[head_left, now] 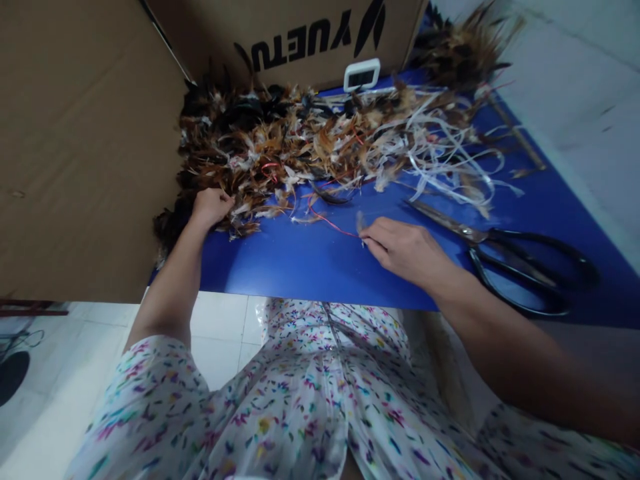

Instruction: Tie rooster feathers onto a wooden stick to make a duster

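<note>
Right hand (403,252): grip narrow, pinching red string (327,221).
Left hand (210,208): at feather pile (283,141); cannot tell its hold.
Red string: on worktop (295,270), pile to right hand.
Best handling: gently taut, clear of scissors (473,233).

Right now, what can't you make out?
Head view: whether the left hand grips anything, hidden by the hand.
Head view: wispy feather at right hand, blurred.
Head view: white device's screen, too small to read.
Head view: top of cardboard box, cut off by the upper edge.
</note>
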{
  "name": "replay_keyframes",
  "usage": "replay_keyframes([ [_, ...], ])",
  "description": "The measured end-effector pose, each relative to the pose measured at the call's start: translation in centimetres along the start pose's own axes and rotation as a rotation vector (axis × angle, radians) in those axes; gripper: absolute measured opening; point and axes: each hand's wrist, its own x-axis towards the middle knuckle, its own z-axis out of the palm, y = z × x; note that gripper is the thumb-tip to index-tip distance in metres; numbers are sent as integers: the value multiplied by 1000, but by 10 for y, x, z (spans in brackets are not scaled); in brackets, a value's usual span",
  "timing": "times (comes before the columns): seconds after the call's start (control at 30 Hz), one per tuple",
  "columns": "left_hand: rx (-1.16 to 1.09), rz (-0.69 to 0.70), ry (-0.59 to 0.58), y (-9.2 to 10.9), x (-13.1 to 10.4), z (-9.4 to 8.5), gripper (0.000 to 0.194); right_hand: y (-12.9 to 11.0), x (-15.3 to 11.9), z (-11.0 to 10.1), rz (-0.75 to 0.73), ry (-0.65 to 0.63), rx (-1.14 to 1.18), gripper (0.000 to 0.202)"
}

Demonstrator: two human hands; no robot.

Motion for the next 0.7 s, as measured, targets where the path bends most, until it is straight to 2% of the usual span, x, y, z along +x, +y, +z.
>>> replay_keyframes([
  [0.17,-188,175,186,-8,-13,-19,12,-1,1,-1,10,-29,8,21],
  [0.37,-155,389,407,-6,-51,-56,18,-1,1,-3,17,-39,-12,22],
  [0.47,-159,404,430,-11,-69,-62,20,-1,1,-3,16,-34,-23,21],
  [0.57,-69,447,423,-27,-85,-59,23,-1,1,-2,12,-26,-34,21],
  [0.63,12,435,358,-42,-93,-53,25,-1,0,-2,10,-22,-33,21],
  [0.7,57,367,237,-60,-99,-45,24,-1,1,-2,9,-25,-32,22],
])
